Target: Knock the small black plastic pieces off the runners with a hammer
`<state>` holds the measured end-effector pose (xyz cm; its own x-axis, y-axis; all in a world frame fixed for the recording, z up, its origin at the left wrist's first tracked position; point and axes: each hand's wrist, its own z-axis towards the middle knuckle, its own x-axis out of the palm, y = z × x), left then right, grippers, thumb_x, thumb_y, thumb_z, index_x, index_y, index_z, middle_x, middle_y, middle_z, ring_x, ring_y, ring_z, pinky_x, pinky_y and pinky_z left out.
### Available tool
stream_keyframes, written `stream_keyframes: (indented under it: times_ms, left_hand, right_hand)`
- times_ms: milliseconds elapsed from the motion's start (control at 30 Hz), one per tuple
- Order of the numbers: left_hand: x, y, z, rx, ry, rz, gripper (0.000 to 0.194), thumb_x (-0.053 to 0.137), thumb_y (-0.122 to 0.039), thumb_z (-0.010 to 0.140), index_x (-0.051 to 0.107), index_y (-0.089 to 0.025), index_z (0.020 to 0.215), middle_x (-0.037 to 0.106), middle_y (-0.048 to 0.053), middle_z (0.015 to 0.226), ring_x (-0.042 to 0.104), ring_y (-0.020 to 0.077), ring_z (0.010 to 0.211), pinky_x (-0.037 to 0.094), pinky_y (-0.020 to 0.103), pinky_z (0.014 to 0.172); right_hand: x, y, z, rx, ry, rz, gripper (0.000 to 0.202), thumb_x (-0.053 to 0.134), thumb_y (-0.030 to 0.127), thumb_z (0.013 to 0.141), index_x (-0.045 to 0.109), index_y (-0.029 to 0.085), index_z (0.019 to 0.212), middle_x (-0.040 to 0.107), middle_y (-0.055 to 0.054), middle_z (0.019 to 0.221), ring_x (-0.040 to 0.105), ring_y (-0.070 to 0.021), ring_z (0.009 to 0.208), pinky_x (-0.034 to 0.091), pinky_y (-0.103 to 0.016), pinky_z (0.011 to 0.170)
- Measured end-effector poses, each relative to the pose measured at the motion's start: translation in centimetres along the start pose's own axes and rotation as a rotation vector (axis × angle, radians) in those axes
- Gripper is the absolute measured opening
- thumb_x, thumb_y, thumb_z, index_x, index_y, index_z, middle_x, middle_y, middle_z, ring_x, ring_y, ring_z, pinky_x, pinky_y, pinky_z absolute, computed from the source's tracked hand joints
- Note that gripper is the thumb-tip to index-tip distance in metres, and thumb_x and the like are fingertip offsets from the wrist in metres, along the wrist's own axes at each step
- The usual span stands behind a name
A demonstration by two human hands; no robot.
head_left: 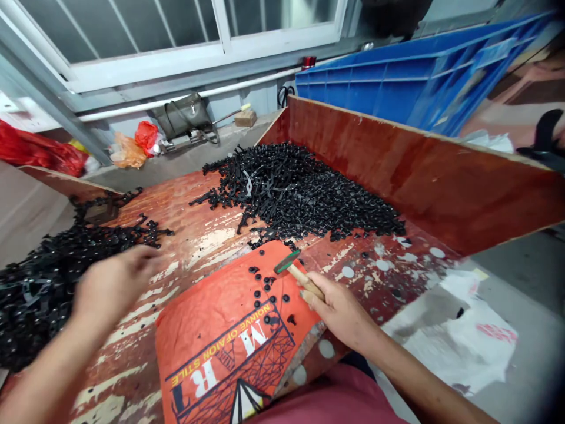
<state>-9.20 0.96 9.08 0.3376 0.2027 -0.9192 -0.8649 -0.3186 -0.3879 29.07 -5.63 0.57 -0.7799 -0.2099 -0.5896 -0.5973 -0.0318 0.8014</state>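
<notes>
My right hand [339, 306] is wrapped round the wooden handle of a small hammer [289, 264] with a green head. The hammer's head is over an orange printed cloth [212, 312], which lies on the worktable under several small round black parts [267, 287]. To the left, my left hand [117, 280] is blurred by motion, so its fingers and anything in them cannot be made out. It is beside a heap of black branched plastic pieces [30, 288].
A large pile of small black parts [318, 200] lies against the red wooden side board [424, 165]. Behind that board stands a blue crate [375, 82]. Plastic bags [128, 152] and a dark green pouch [185, 115] sit under the window. White sacking [459, 335] lies at right.
</notes>
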Motion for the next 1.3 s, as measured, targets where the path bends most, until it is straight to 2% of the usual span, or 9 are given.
stream_keyframes:
  times_ms: [100,200,300,500,667,833,1000,1133,1300]
  left_hand:
    - [6.9,-5.0,-5.0,0.343,0.351,-0.395,0.014,0.065,-0.032,0.078,0.074,-0.023,0.072,0.074,0.001,0.071,0.063,0.0189,0.067,0.043,0.026,0.068]
    - [11.6,-7.7,-7.4,0.428,0.343,-0.475,0.011,0.065,-0.030,0.080,0.075,-0.025,0.079,0.071,0.001,0.067,0.059,0.0177,0.058,0.041,0.025,0.058]
    - [13.3,-8.5,-7.7,0.472,0.291,-0.372,0.009,0.065,-0.026,0.080,0.074,-0.026,0.081,0.067,-0.001,0.060,0.055,0.0160,0.051,0.037,0.024,0.054]
    - [11.5,-6.7,-7.7,0.458,0.244,-0.310,0.012,0.063,-0.021,0.080,0.072,-0.027,0.076,0.073,0.002,0.076,0.063,0.0200,0.067,0.036,0.026,0.066]
    - [9.4,-4.4,-7.4,0.293,0.302,-0.313,0.005,0.070,-0.028,0.075,0.072,-0.029,0.071,0.064,-0.001,0.059,0.052,0.0179,0.053,0.029,0.026,0.058]
    - [11.3,-6.8,-6.0,0.422,0.195,-0.344,0.015,0.067,-0.029,0.080,0.076,-0.027,0.092,0.073,0.004,0.083,0.062,0.0212,0.071,0.040,0.029,0.070]
    - [12.2,-8.4,-5.1,0.560,0.208,-0.052,0.017,0.058,-0.017,0.083,0.074,-0.022,0.081,0.073,0.006,0.084,0.065,0.0235,0.082,0.043,0.033,0.080]
    - [10.0,-5.9,-5.0,0.438,0.148,0.162,0.019,0.054,-0.024,0.087,0.072,-0.022,0.085,0.074,0.006,0.088,0.066,0.0255,0.087,0.042,0.036,0.083]
    - [8.4,-2.0,-5.9,0.264,0.186,0.106,0.021,0.051,-0.032,0.088,0.069,-0.023,0.083,0.073,0.004,0.080,0.067,0.0238,0.078,0.042,0.031,0.071]
  right_hand:
    - [0.3,0.6,1.3,-0.012,-0.021,-0.046,0.009,0.050,0.026,0.092,0.055,0.023,0.085,0.053,0.004,0.068,0.050,-0.0151,0.062,0.033,-0.025,0.056]
    - [1.0,1.6,3.3,-0.043,0.000,-0.129,0.012,0.054,0.027,0.090,0.056,0.022,0.079,0.054,0.004,0.066,0.050,-0.0141,0.061,0.031,-0.024,0.054]
    - [1.8,2.5,5.1,-0.067,0.032,-0.170,0.011,0.060,0.025,0.086,0.057,0.022,0.075,0.055,0.004,0.064,0.049,-0.0129,0.058,0.029,-0.024,0.053]
    - [2.2,3.1,6.5,-0.093,0.050,-0.217,0.015,0.066,0.023,0.080,0.060,0.021,0.067,0.058,0.002,0.063,0.049,-0.0133,0.059,0.026,-0.026,0.055]
    - [1.6,3.0,8.0,-0.031,0.074,-0.167,0.022,0.061,0.030,0.084,0.058,0.021,0.064,0.046,0.006,0.052,0.040,-0.0108,0.049,0.022,-0.024,0.049]
    - [1.1,3.0,10.4,-0.052,0.090,-0.110,0.019,0.060,0.033,0.083,0.060,0.021,0.068,0.048,0.006,0.056,0.041,-0.0103,0.052,0.024,-0.023,0.048]
    - [0.5,2.6,10.6,-0.043,0.128,-0.143,0.019,0.060,0.034,0.083,0.064,0.019,0.074,0.049,0.006,0.058,0.041,-0.0098,0.052,0.026,-0.022,0.049]
    - [1.5,4.1,10.4,-0.041,0.211,-0.223,0.018,0.062,0.037,0.081,0.070,0.021,0.076,0.054,0.005,0.057,0.047,-0.0110,0.051,0.027,-0.022,0.048]
    - [4.2,8.4,10.9,-0.091,0.308,-0.372,0.016,0.067,0.035,0.075,0.076,0.024,0.080,0.068,-0.002,0.066,0.061,-0.0181,0.060,0.034,-0.025,0.051]
